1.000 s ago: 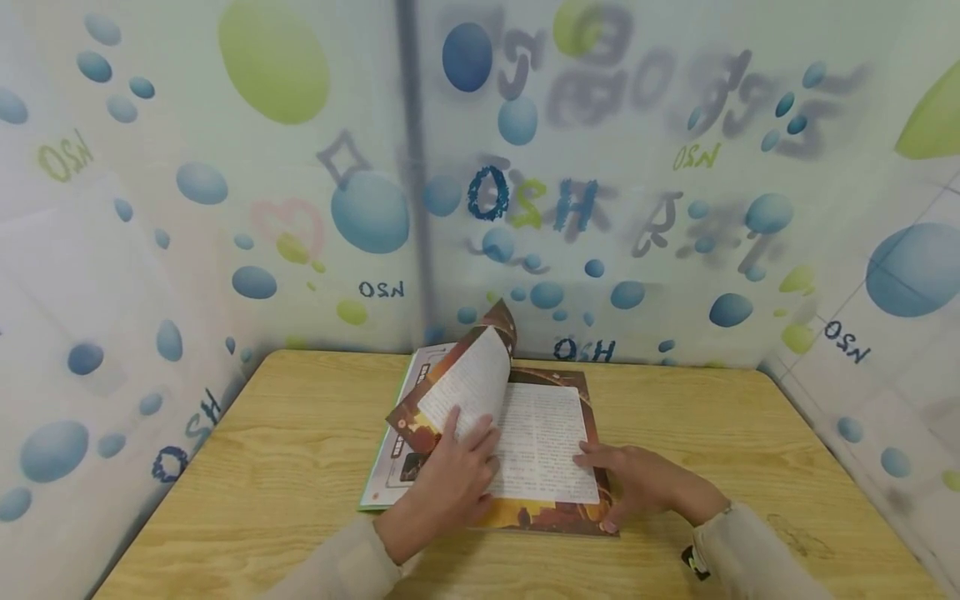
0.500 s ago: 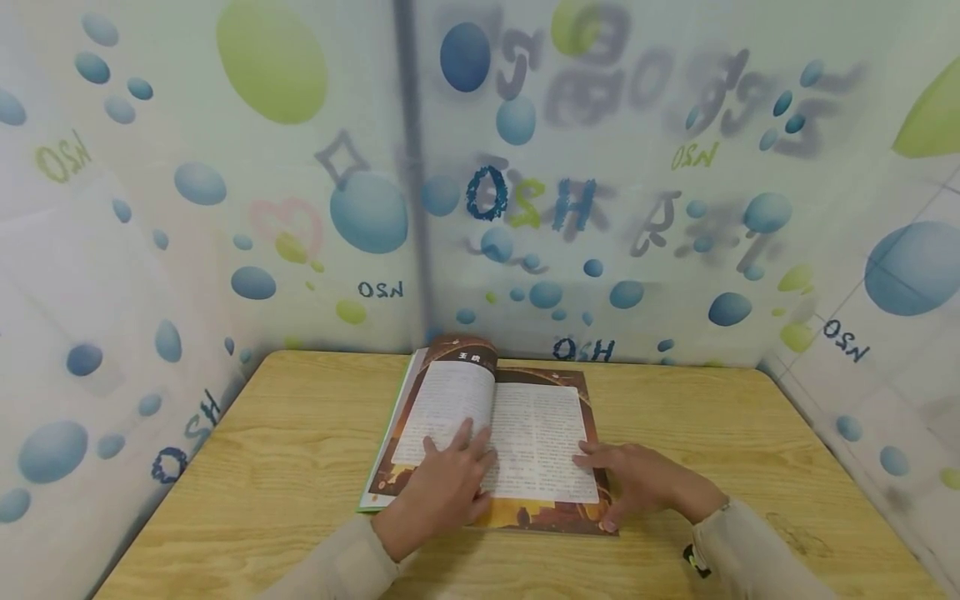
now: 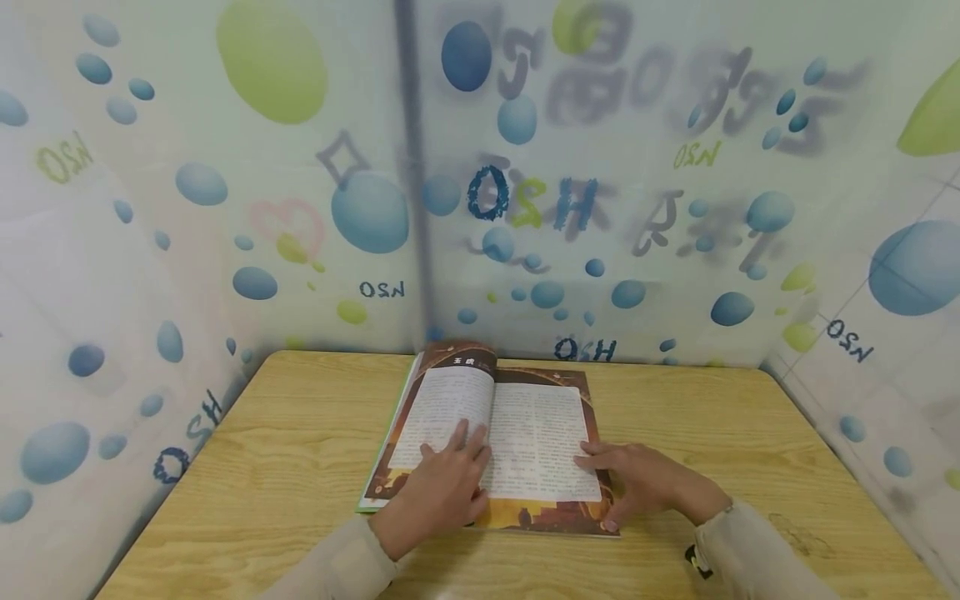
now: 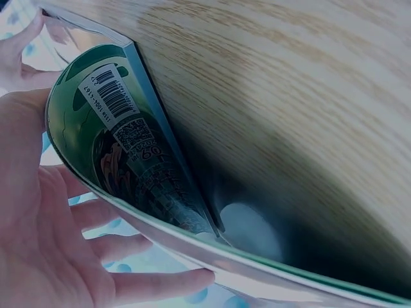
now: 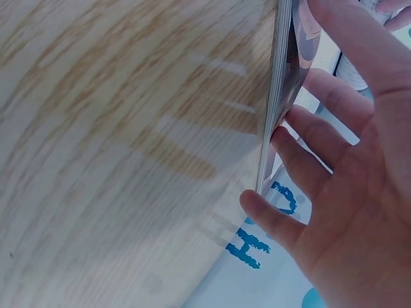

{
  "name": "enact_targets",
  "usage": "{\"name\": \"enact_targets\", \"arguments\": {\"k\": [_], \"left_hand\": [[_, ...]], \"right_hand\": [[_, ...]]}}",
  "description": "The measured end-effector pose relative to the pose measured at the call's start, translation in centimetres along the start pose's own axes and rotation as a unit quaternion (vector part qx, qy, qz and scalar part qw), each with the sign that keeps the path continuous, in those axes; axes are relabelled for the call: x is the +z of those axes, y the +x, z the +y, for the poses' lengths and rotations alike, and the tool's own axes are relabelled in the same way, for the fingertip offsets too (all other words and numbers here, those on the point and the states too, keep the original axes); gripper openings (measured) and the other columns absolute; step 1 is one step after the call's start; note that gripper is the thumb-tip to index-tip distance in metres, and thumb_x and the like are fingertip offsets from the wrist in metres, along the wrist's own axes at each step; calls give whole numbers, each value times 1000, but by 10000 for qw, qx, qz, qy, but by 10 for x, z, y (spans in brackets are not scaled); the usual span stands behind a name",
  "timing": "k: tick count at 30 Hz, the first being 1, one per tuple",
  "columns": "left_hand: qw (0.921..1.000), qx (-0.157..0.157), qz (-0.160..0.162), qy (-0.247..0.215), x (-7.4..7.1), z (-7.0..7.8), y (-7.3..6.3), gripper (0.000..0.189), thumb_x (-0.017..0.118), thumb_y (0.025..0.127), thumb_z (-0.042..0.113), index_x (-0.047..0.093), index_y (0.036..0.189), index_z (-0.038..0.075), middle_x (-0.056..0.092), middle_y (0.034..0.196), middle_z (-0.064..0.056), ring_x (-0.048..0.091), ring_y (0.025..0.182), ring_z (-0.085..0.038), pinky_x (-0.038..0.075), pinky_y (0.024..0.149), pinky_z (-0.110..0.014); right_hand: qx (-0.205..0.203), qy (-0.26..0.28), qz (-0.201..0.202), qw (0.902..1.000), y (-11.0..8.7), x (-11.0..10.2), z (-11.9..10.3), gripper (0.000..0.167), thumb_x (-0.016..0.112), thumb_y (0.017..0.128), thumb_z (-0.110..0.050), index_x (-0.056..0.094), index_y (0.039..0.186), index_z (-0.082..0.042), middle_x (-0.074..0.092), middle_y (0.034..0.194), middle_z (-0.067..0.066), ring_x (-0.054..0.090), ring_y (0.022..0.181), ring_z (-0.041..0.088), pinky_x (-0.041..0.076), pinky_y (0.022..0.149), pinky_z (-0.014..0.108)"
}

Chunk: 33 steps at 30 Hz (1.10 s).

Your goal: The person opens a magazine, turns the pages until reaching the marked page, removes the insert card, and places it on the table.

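Observation:
An open magazine point(image 3: 536, 433) lies on the wooden table, with brown-bordered pages of print on both sides. My left hand point(image 3: 442, 487) rests on the lower part of the left page near the fold, its fingers spread. In the left wrist view, that hand point(image 4: 51, 218) lies along the magazine's bowed left side, and the green back cover point(image 4: 96, 135) with a barcode shows beneath. At the right page's outer edge, my right hand point(image 3: 645, 479) touches the paper with fingers extended. The right wrist view shows its fingers point(image 5: 302, 160) against the page stack's edge point(image 5: 273, 96).
The wooden table point(image 3: 285, 467) stretches out on both sides of the magazine. A pale curtain point(image 3: 645, 208) printed with blue and green drops hangs behind it and at both sides. Something small and black point(image 3: 697, 562) shows at the right cuff.
The page that was lifted and curled under my left hand has come down flat onto the left side. My left hand shifted slightly left and down; the right hand stayed in place.

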<state>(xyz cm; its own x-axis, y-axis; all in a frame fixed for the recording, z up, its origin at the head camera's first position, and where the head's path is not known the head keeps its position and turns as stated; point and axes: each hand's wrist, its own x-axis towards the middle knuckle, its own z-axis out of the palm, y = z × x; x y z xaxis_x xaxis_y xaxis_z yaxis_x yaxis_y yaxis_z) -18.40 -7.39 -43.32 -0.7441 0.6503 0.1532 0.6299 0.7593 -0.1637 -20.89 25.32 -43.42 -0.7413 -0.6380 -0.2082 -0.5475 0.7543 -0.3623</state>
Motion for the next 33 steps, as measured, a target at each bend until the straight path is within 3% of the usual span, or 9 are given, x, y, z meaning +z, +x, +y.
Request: {"name": "enact_targets", "arguments": {"k": [12,19,24,28,33], "left_hand": [[9998,-107,174,-63,0,1,-1,47,63,89,32,65,126,3,51,143,-16,50,129,-38,56,59,-58],[9998,-133,139,-57,1,0,-2,48,62,90,36,64,127,4,51,143,-15,50,129,-37,56,60,-57],[9998,-113,149,69,1,1,-1,66,53,93,62,66,124,4,54,141,-16,52,127,-36,57,67,-54],[9992,-121,137,353,4,4,1,93,40,83,84,68,122,5,55,139,-15,54,126,-34,58,73,-52],[9981,-146,-39,589,6,9,5,109,38,72,94,68,125,4,55,141,-15,52,129,-32,53,85,-58]], "right_hand": [[-130,-83,158,9998,-1,1,1,90,82,69,-58,58,140,-9,48,148,17,48,133,39,43,100,59],[-78,29,232,9997,0,0,0,86,73,76,-64,59,139,-7,49,148,17,48,133,40,42,101,61],[-10,119,273,9996,3,-1,0,82,70,81,-64,60,137,-6,52,145,17,49,132,40,42,101,60],[-86,204,333,9992,6,-3,1,82,69,83,-62,59,136,-1,56,141,17,52,129,36,44,101,55],[-53,441,313,9985,8,-6,-2,82,71,82,-61,58,136,-1,59,137,14,55,126,33,48,98,53]]}}
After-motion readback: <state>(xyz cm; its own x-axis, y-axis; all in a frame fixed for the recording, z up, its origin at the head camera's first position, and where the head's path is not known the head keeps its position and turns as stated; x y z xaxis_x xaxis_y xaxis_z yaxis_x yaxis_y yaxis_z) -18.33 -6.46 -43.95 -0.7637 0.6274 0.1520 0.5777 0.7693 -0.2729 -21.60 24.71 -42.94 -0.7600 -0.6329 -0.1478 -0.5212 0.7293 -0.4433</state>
